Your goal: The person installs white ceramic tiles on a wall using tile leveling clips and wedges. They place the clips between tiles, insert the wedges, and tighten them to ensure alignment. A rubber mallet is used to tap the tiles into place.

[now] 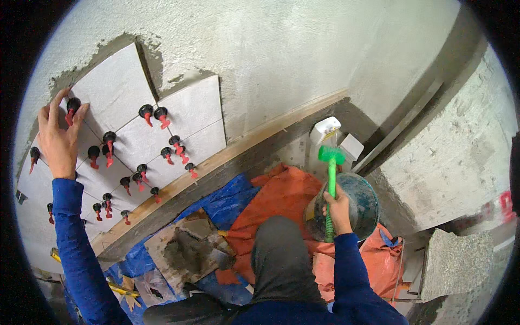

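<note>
My left hand (58, 135) is against the white wall tiles at the upper left, fingers spread around a black and red tile leveling spacer (72, 108). Whether its fingertips touch that spacer I cannot tell. A tall white tile (116, 81) stands just right of this hand, with grey mortar showing along its edges. In my right hand (339, 208) is a green rubber mallet (331, 162), gripped by its handle with the head up. The mallet is over a dark bucket (362, 200), away from the tiles. Several more spacers (161, 115) stick out from the tile joints.
A wooden batten (254, 142) runs below the tiles. Blue tarp (230, 197) and orange tarp (287, 189) cover the floor, beside a mortar-smeared board (162, 244). A white container (326, 129) stands behind the bucket. At the right is a rough grey slab (457, 262).
</note>
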`<action>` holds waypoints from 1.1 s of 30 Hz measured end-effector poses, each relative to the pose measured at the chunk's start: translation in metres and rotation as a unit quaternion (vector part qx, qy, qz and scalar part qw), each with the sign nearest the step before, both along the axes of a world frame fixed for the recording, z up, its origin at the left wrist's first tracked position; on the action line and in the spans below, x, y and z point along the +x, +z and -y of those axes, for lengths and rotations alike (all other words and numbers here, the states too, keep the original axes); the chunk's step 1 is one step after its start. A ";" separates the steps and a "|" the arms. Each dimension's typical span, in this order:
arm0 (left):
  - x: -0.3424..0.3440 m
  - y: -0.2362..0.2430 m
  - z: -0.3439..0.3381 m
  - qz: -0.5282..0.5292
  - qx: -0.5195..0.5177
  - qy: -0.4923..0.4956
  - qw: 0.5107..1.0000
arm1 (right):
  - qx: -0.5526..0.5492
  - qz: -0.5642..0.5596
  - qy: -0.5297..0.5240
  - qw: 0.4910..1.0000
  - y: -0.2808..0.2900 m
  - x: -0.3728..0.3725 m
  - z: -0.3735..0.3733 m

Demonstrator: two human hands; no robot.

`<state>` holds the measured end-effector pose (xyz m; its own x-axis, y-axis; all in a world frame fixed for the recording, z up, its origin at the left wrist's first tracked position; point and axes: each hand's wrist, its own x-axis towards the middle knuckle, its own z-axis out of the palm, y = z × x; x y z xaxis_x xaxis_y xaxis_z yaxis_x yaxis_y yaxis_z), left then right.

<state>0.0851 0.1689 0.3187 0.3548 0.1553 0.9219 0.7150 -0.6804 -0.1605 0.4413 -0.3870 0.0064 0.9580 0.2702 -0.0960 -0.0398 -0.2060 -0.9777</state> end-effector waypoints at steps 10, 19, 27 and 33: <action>0.004 -0.001 0.011 0.032 -0.097 -0.017 0.995 | -0.230 0.156 -0.096 0.956 -0.103 0.037 0.054; 0.007 -0.001 0.017 0.018 -0.003 0.009 1.000 | -0.366 0.186 -0.175 0.895 -0.069 0.058 0.053; 0.009 0.003 0.026 0.015 -0.051 0.001 0.999 | -0.455 0.111 -0.095 0.879 -0.062 0.075 0.073; 0.013 0.000 0.047 0.047 -0.037 0.002 0.998 | -0.488 0.358 -0.181 0.775 -0.014 0.057 0.005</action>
